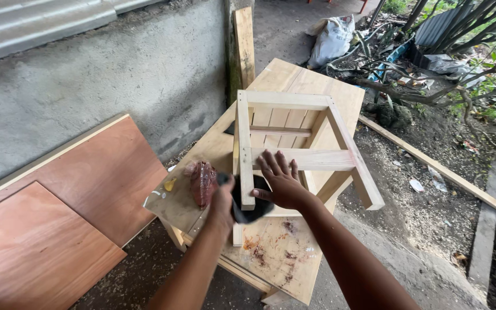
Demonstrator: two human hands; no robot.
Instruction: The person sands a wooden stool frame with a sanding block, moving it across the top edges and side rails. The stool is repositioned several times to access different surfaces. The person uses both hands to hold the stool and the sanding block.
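— Outdoors, against a rough grey concrete wall (116, 80), what is laid out at the far left?

— Reddish-brown plywood sheets (58, 218) are leaned low against the wall, on dusty ground. Just right of them a pale wooden worktable (282, 258) is set, its near top marked with reddish stains.

— And on the table?

— At its left edge a crumpled reddish-brown rag (202, 182) is left lying, with a small yellowish scrap beside it. Next to that, the left hand (223, 201) is closed around a black cloth or pad (248, 204), which is pressed against the near leg of a small unfinished wooden stool (294, 149). What the pad is made of cannot be told.

— How is the stool placed?

— It is laid on its side on the tabletop, legs and rails turned toward the camera, the slatted seat facing away. The right hand (281, 181) is spread flat, fingers open, on the lower rail, so the frame is steadied rather than gripped.

— How far along is the work judged to be?

— The frame is fully assembled, but the wood is bare and pale throughout; no stain or finish is seen on it. Rubbing is judged to be under way at the near leg, with the remaining legs, rails and seat left to be treated.

— And at the right?

— A long timber strip (440, 169) is laid across gravel, with branches and a white sack (331, 37) behind.
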